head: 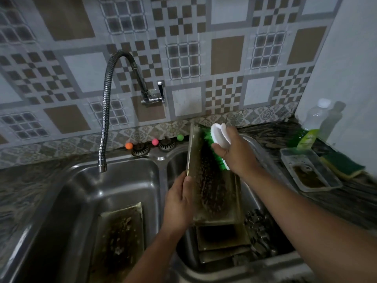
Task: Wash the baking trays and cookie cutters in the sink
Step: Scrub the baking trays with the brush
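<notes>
A dirty rectangular baking tray (212, 188) stands tilted over the right sink basin. My left hand (179, 203) grips its left edge. My right hand (236, 154) holds a white scrub brush (219, 135) with green bristles pressed against the tray's upper right side. More stacked trays (221, 240) lie under it in the right basin, with metal cookie cutters (259, 227) beside them. Another soiled tray (120, 237) lies in the left basin.
A flexible faucet (105, 111) hangs over the left basin, with no water visible. On the right counter sit a plastic container (310, 170), a green sponge (342, 164) and a dish soap bottle (312, 127). Sink strainers (140, 149) rest on the back rim.
</notes>
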